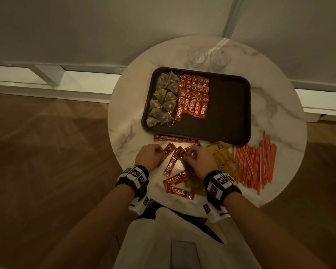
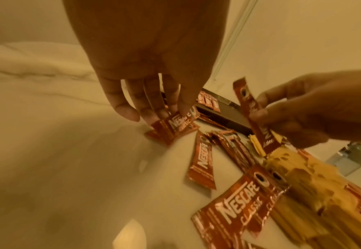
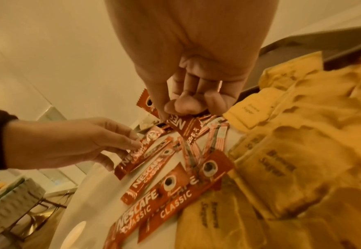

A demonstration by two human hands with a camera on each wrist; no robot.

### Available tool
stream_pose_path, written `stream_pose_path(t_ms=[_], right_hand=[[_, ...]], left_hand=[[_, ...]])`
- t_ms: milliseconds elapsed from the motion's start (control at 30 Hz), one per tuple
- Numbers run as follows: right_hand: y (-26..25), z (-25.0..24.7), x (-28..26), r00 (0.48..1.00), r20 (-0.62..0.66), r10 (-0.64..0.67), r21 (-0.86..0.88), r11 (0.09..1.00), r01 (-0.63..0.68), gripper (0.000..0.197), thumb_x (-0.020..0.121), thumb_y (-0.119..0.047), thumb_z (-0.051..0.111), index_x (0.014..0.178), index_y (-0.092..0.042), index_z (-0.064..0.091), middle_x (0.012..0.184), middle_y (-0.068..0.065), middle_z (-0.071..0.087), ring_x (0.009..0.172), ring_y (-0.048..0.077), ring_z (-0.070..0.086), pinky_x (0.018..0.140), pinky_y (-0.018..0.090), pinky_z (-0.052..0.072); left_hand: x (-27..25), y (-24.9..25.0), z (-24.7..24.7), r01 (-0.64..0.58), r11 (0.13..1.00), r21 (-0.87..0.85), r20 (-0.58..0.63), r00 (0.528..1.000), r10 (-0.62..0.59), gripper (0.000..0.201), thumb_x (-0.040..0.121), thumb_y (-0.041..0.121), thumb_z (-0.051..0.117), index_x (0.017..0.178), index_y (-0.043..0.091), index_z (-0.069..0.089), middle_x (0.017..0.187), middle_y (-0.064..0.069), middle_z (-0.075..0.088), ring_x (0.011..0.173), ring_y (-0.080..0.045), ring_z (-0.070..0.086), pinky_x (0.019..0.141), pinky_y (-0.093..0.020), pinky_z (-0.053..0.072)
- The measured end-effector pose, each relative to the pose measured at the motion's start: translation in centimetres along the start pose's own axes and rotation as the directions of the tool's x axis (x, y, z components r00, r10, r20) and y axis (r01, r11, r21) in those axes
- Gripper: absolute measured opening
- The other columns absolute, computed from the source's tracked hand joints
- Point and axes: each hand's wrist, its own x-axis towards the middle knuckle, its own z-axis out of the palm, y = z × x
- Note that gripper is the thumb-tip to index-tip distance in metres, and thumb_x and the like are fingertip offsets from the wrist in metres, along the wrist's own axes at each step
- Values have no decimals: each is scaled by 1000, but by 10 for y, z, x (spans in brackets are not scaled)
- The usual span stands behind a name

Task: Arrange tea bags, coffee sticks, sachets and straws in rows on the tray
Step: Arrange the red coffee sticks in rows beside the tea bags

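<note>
On a dark tray (image 1: 221, 113), tea bags (image 1: 163, 98) fill the left column and red coffee sticks (image 1: 194, 94) lie in rows beside them. Its right half is bare. In front of the tray, loose coffee sticks (image 1: 175, 179) lie scattered. My left hand (image 1: 157, 152) pinches one stick (image 2: 175, 124) at the table surface. My right hand (image 1: 188, 154) pinches another stick (image 2: 247, 102) between thumb and fingertips, lifted and tilted. Yellow sachets (image 1: 223, 158) lie piled by my right hand, and red straws (image 1: 254, 162) lie heaped further right.
Everything sits on a round marble table (image 1: 270, 105) close to a wall. Two clear glasses (image 1: 198, 57) (image 1: 220, 59) stand behind the tray. Wooden floor lies to the left and right of the table.
</note>
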Motion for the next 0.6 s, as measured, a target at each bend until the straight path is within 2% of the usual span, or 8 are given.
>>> stream_pose_path(t_ms=[133, 200, 267, 333, 433, 533, 600], right_hand=[[2, -15, -8, 999, -30, 17, 80, 997, -14, 12, 88, -24, 69, 86, -26, 58, 74, -5, 57, 63, 9, 54, 56, 22, 47], [2, -21, -13, 1000, -26, 15, 103, 995, -12, 11, 87, -23, 70, 86, -23, 59, 70, -6, 54, 59, 7, 49, 53, 19, 40], [4, -25, -15, 999, -32, 17, 130, 991, -13, 13, 85, -22, 73, 84, -22, 60, 72, -5, 55, 62, 8, 51, 54, 20, 41], [5, -28, -15, 1000, -23, 3, 139, 990, 0, 16, 82, -22, 75, 79, -23, 60, 79, -4, 60, 71, 13, 58, 62, 27, 51], [5, -32, -12, 1000, 29, 1, 151, 989, -6, 14, 81, -21, 76, 84, -23, 62, 93, -4, 64, 83, 14, 65, 76, 36, 58], [1, -35, -11, 999, 36, 21, 197, 980, -28, 18, 84, -18, 73, 98, -24, 63, 98, -5, 62, 86, 9, 62, 78, 28, 57], [-4, -39, -9, 998, 27, 49, 272, 961, -54, 21, 85, -17, 72, 105, -22, 63, 97, -5, 61, 82, 7, 62, 68, 21, 56]], left_hand=[[-1, 6, 9, -28, 986, 165, -63, 997, 39, 12, 89, 30, 61, 97, 23, 62, 105, 1, 57, 95, -18, 57, 76, -31, 46], [-3, 6, 14, -58, 976, 211, -56, 996, 72, 22, 88, 36, 62, 105, 23, 58, 110, 2, 54, 98, -17, 53, 77, -31, 46], [-6, 7, 17, -73, 963, 259, -36, 996, 86, 33, 87, 41, 63, 114, 24, 54, 114, 2, 53, 103, -19, 52, 80, -33, 47], [-7, 8, 17, -60, 955, 290, -26, 997, 71, 35, 88, 39, 61, 118, 25, 52, 115, 1, 57, 106, -20, 53, 83, -35, 48], [-7, 8, 15, -36, 964, 262, 27, 999, 30, 22, 90, 31, 57, 110, 24, 57, 110, -1, 61, 100, -20, 56, 82, -33, 46], [-7, 1, 9, -21, 977, 213, 75, 997, 5, 7, 89, 27, 58, 95, 23, 60, 106, -2, 62, 96, -19, 57, 81, -30, 46], [-7, -5, 2, 1, 992, 125, 63, 998, -9, 7, 89, 31, 61, 90, 23, 61, 99, -1, 64, 91, -18, 62, 82, -32, 50]])
